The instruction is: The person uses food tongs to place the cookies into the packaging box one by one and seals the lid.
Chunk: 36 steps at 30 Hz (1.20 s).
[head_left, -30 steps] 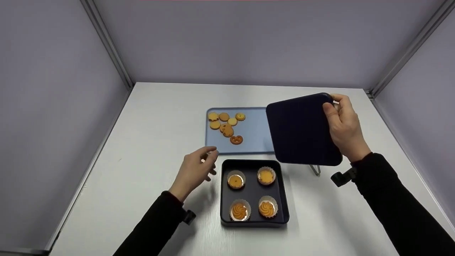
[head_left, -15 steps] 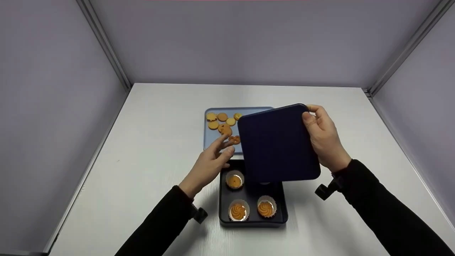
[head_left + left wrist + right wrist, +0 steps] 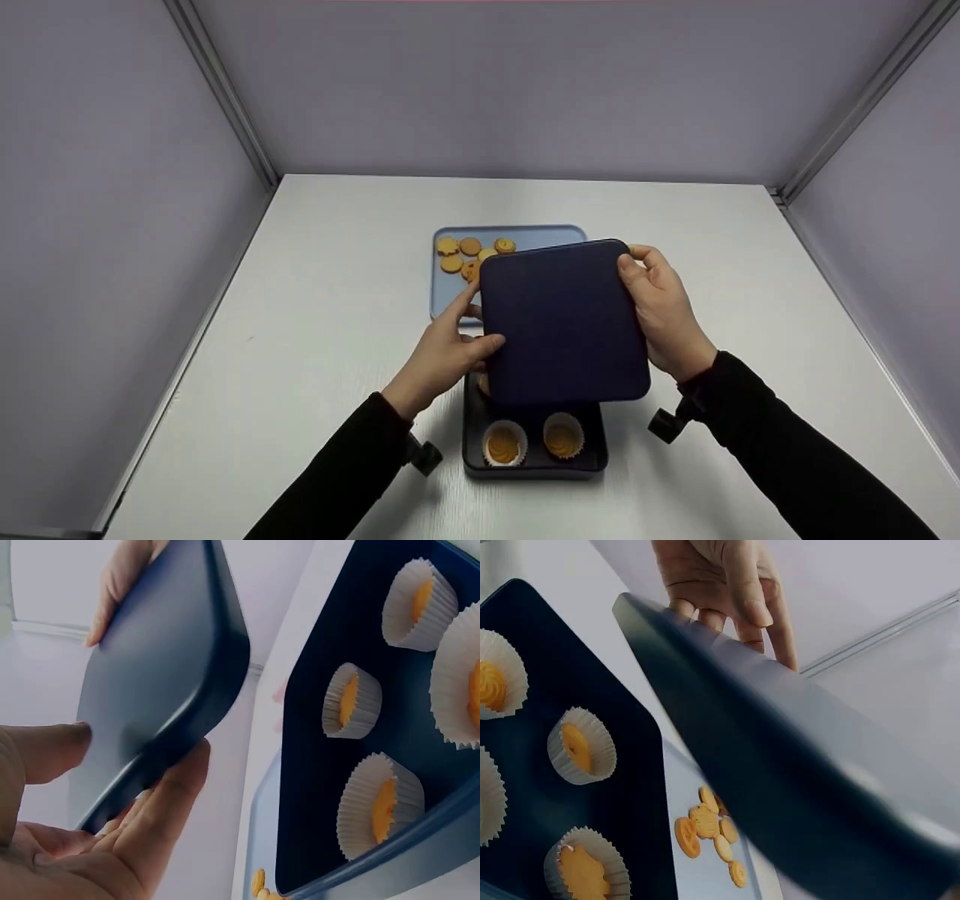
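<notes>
A dark navy lid (image 3: 564,330) is held tilted in the air above a dark square tin (image 3: 537,472), covering its far half in the head view. My right hand (image 3: 667,322) grips the lid's upper right corner, thumb on the face. At the left edge my left hand (image 3: 439,356) holds the lid, thumb over the face and fingers underneath, as the left wrist view also shows (image 3: 142,840). Inside the tin stand several white paper cups, each with a cookie; two near cups (image 3: 504,444) show in the head view, and the left wrist view shows a far cup (image 3: 352,701).
Behind the tin lies a light blue tray (image 3: 547,236), partly hidden by the lid, with several cookies (image 3: 470,246) at its left side. Both stand on a white table (image 3: 337,247) bounded by grey panels (image 3: 480,90).
The lid has moved left and toward me with my right hand, over the tin. My left hand has moved right and taken hold of the lid's left edge.
</notes>
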Tool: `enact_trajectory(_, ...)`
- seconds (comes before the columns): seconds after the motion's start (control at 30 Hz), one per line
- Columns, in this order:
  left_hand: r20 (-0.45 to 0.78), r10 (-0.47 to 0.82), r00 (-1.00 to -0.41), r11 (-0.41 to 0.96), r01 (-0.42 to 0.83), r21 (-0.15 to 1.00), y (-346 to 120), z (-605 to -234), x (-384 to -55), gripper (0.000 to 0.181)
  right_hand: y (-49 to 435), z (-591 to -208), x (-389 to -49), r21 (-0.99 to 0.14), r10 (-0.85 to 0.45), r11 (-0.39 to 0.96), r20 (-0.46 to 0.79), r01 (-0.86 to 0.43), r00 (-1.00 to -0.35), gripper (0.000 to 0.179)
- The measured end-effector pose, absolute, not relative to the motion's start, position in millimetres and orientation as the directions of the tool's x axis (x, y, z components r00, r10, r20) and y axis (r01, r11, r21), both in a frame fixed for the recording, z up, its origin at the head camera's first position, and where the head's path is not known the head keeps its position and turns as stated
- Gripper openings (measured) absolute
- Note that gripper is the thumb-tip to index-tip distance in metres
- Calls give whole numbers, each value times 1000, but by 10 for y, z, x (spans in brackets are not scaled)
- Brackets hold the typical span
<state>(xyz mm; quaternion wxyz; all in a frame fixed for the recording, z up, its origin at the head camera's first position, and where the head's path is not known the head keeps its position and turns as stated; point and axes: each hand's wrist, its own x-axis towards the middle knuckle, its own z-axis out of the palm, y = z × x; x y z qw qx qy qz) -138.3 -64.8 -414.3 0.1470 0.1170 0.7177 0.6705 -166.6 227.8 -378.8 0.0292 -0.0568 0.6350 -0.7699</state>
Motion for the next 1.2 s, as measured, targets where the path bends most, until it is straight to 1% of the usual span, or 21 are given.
enact_trajectory(0.1, -52, 341, -938, 94, -21, 995, -668, -4161, -1372, 90, 2281, -3820, -1669, -987, -130, -160, 27, -6, -991, 38)
enact_trajectory(0.17, -51, 330, -943, 116, -13, 993, -687, -4164, -1355, 91, 2302, -3843, -1668, -993, -140, -113, -1, 17, -990, 39)
enact_trajectory(0.33, -65, 321, -945, 150, -17, 988, -717, -4172, -1313, 91, 2409, -3897, -1639, -994, -195, 82, -87, 72, -977, 47)
enact_trajectory(0.4, -85, 320, -944, 167, -32, 985, -726, -4173, -1293, 91, 2452, -3913, -1618, -984, -236, 158, -120, 83, -964, 54)
enact_trajectory(0.5, -129, 323, -938, 209, -62, 976, -740, -4173, -1266, 90, 2504, -3931, -1589, -967, -301, 232, -175, 106, -938, 61)
enact_trajectory(0.63, -184, 329, -926, 279, -91, 956, -757, -4173, -1228, 89, 2534, -3956, -1564, -942, -349, 304, -250, 143, -903, 62)
enact_trajectory(0.77, -213, 336, -917, 349, -88, 933, -762, -4199, -1188, 90, 2530, -4006, -1550, -916, -355, 362, -308, 174, -883, 62)
enact_trajectory(0.93, -186, 350, -918, 468, -1, 884, -742, -4273, -1167, 89, 2528, -4117, -1539, -886, -370, 442, -322, 140, -871, 59)
enact_trajectory(1.07, -156, 364, -918, 545, 74, 835, -730, -4343, -1165, 80, 2528, -4219, -1541, -865, -401, 494, -319, 91, -859, 56)
enact_trajectory(1.13, -155, 368, -917, 575, 93, 813, -723, -4368, -1162, 75, 2522, -4263, -1540, -855, -409, 512, -323, 77, -853, 55)
enact_trajectory(1.2, -165, 364, -917, 603, 97, 791, -716, -4391, -1154, 77, 2507, -4303, -1541, -842, -411, 535, -323, 61, -852, 53)
